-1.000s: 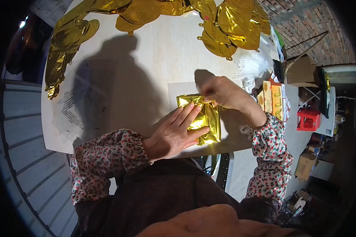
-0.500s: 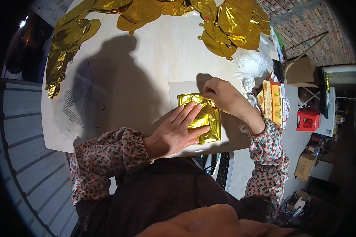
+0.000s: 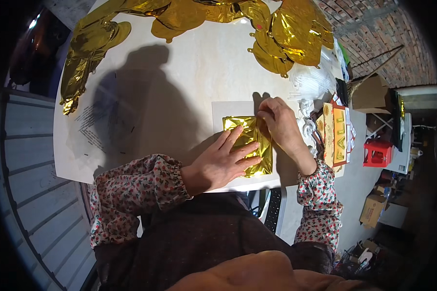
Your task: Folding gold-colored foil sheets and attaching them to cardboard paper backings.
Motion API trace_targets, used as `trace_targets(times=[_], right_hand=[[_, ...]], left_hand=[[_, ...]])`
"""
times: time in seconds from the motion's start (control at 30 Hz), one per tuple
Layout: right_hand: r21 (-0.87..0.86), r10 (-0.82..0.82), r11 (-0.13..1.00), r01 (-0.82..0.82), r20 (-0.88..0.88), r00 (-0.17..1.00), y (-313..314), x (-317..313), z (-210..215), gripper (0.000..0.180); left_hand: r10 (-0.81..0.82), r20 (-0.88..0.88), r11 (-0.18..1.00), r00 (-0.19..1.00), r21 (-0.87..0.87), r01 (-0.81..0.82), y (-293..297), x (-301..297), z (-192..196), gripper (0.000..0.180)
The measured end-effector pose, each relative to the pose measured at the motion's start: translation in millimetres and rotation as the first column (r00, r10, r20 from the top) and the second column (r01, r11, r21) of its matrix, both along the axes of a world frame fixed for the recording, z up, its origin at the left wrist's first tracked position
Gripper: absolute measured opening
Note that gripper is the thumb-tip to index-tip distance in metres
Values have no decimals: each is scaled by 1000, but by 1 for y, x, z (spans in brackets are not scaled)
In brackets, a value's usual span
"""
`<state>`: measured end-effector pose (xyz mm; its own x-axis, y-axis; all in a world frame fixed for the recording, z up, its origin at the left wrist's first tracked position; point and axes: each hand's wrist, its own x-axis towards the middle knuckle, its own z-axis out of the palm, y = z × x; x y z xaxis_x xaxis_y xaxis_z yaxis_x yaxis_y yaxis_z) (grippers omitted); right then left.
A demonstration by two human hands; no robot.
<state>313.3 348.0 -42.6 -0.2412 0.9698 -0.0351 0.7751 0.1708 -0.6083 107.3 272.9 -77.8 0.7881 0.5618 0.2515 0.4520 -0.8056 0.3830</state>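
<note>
A folded gold foil balloon (image 3: 265, 162), now a shiny rectangle, lies on a pale flat sheet (image 3: 222, 108) near the table's front edge. My left hand (image 3: 221, 162) rests across its left and middle part, fingers spread and pressing on the foil. At the upper right corner, my right hand (image 3: 282, 127) is curled, thumb and fingertips together at the foil's edge; the pinched bit is mostly hidden by the fingers. Both forearms wear floral sleeves.
Flattened gold foil balloons (image 3: 296, 31) lie along the table's far side. Clear bags with printing (image 3: 99, 121) lie at left. White straws (image 3: 310, 80) and colourful printed cards (image 3: 339, 136) sit at right. A red stool (image 3: 378, 152) stands beyond the table.
My right hand has shifted from the foil's top edge to its upper right corner. The left fingers have spread wider, and the foil's right side looks flatter and straighter. The view has shifted slightly.
</note>
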Motion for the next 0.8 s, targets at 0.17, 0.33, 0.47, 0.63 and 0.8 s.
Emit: trace_targets(times=[0.17, 0.33, 0.47, 0.63, 0.8], right_hand=[[-63, 158, 983, -172, -186, 970, 12, -20, 7, 11], [-161, 408, 897, -411, -55, 911, 29, -38, 16, 12], [-258, 466, 857, -446, 21, 884, 30, -46, 20, 15], [-353, 466, 839, -414, 72, 882, 32, -49, 20, 14], [-338, 416, 861, -380, 40, 908, 30, -51, 21, 15]], left_hand=[[9, -4, 1000, 1000, 18, -9, -3, 1, -5, 58], [-6, -12, 996, 1000, 87, 7, -1, 1, -9, 53], [-2, -41, 996, 999, 86, 5, -3, 2, -10, 52], [11, -29, 997, 1000, 73, -9, -3, 1, -7, 51], [18, -17, 997, 1000, 78, -17, -3, 3, -10, 50]])
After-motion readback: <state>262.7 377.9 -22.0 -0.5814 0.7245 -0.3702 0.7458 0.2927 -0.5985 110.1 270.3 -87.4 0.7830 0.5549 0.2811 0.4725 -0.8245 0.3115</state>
